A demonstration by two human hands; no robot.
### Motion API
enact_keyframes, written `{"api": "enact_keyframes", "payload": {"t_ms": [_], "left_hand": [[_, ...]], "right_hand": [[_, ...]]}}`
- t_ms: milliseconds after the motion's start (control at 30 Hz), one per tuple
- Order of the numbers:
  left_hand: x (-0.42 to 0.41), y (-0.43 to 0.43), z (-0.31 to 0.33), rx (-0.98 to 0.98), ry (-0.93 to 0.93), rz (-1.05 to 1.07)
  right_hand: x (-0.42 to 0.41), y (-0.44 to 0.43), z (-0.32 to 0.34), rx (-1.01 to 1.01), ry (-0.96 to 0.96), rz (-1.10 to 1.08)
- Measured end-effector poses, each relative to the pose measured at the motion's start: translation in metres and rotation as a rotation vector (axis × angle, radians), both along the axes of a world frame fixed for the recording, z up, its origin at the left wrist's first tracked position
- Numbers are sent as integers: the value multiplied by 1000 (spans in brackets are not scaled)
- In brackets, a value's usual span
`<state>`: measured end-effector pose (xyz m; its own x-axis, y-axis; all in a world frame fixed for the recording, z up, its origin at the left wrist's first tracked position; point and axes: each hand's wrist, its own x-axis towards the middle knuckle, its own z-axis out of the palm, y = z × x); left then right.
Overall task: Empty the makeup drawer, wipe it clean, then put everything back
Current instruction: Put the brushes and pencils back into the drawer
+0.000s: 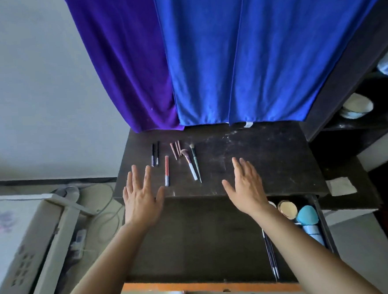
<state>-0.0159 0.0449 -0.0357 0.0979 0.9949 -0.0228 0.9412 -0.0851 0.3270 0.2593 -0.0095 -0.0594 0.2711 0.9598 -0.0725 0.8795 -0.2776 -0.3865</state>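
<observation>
The dark drawer is pulled out below the dark tabletop. At its right end lie a round gold compact, a teal sponge, a pale blue tube and thin dark pencils. On the tabletop lie two black pencils, a red and white tube, pink pencils and two brushes. My left hand hovers flat, fingers straight, over the tabletop's front left edge. My right hand hovers flat over the front edge, holding nothing.
Blue and purple cloths hang behind the tabletop. A folded white cloth lies at the tabletop's right edge. Shelves with a bowl stand at the right. A white appliance and cables are on the floor at the left.
</observation>
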Motion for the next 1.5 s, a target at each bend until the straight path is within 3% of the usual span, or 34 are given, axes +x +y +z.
{"api": "enact_keyframes", "payload": {"t_ms": [233,467,900,1100,1300,1500], "left_hand": [[-52,81,-19,-138,-61,-78],[-34,122,-45,-288,-127,-122],[30,170,-116,-439,-69,120],[49,176,-133,-434,-163,260],[44,174,-137,-435,-222,246],[26,148,-124,-436,-319,215]], "right_hand": [[-62,59,5,-66,67,-156],[-91,89,-17,-221,121,-163],[-62,203,-87,-308,194,-202],[-57,205,-109,-360,269,-283],[-43,192,-109,-474,353,-354],[-27,142,-99,-449,283,-350]]}}
